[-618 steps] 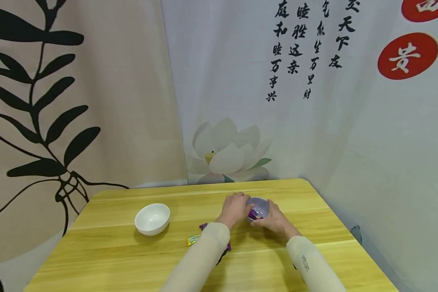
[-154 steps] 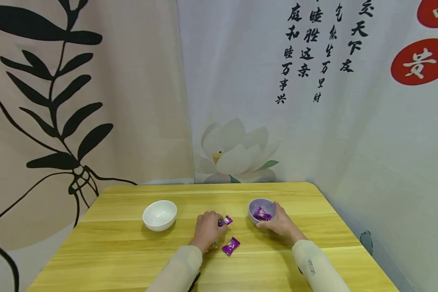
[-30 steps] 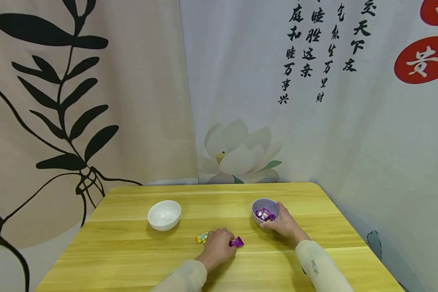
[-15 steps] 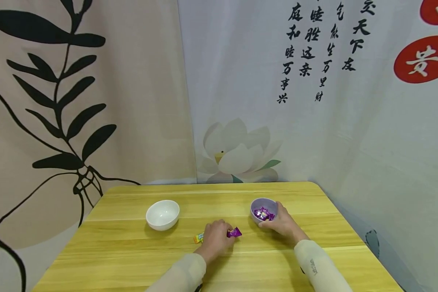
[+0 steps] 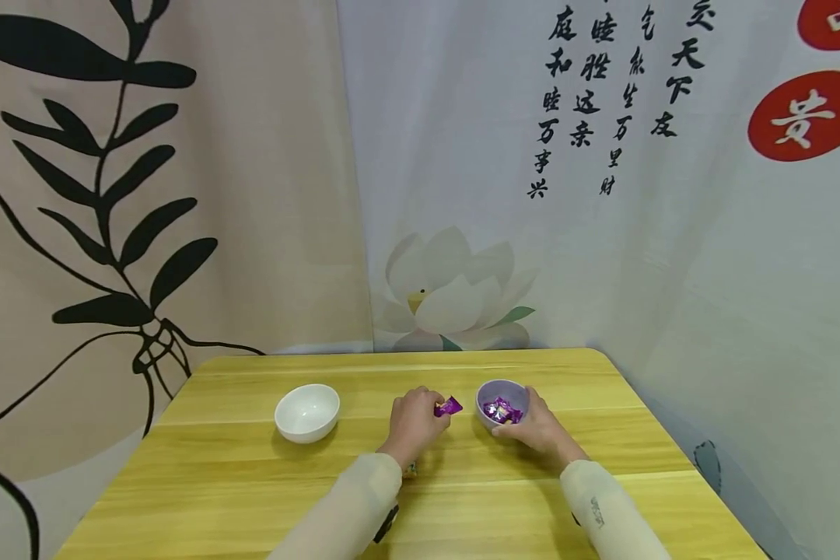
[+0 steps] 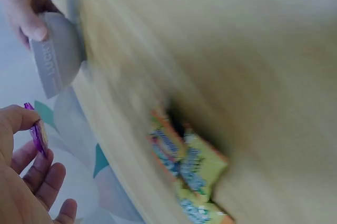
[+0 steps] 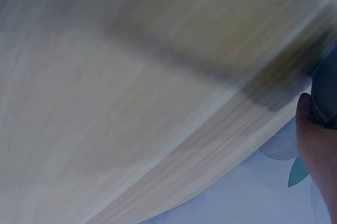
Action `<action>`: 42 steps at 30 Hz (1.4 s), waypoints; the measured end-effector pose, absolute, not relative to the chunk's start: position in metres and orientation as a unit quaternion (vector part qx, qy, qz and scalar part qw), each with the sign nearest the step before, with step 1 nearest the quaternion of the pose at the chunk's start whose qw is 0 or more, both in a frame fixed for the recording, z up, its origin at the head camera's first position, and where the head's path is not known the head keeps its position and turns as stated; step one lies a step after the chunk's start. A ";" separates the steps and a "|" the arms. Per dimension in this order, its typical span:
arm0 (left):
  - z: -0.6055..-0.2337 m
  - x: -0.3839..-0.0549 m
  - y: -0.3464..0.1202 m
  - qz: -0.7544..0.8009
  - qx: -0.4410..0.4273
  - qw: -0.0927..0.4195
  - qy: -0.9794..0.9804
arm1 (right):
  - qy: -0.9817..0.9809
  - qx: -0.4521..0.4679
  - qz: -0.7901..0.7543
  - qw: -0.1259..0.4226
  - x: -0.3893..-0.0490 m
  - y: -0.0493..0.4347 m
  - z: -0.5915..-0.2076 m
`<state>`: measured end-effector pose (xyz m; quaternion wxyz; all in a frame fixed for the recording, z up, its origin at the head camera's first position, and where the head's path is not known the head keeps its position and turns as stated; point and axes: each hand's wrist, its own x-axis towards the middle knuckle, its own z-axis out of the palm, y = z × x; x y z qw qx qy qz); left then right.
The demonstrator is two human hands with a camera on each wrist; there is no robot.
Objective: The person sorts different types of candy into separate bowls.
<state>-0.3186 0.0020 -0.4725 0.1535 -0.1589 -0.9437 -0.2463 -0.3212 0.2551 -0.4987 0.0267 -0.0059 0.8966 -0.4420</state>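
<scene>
Head view, glossy purple-wrapped candy, left grip pinching it, right grip clamped round lavender bowl

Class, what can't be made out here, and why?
Left wrist view: print on yellow packets, blurred.
Head view: most of them, behind the left sleeve.
Head view: count of overlapping purple packets in the purple bowl.
Right wrist view: most of that bowl, past the right edge.

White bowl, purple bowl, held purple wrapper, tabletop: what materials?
White bowl: ceramic or plastic; smooth, even surface.
Purple bowl: likewise either; smooth, pale lettering.
Purple wrapper: likely plastic film or foil; shiny, flared end.
Tabletop: smooth wood or wood-look laminate, by its grain.
</scene>
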 end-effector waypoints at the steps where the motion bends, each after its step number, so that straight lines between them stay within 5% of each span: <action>1: -0.470 -0.321 0.004 -0.247 -0.158 0.155 -0.944 | 0.897 -0.006 -0.440 0.025 -0.322 0.255 -0.499; 42: -0.442 -0.345 0.090 -0.199 -0.205 0.089 -0.954 | 0.884 -0.046 -0.465 -0.009 -0.329 0.257 -0.506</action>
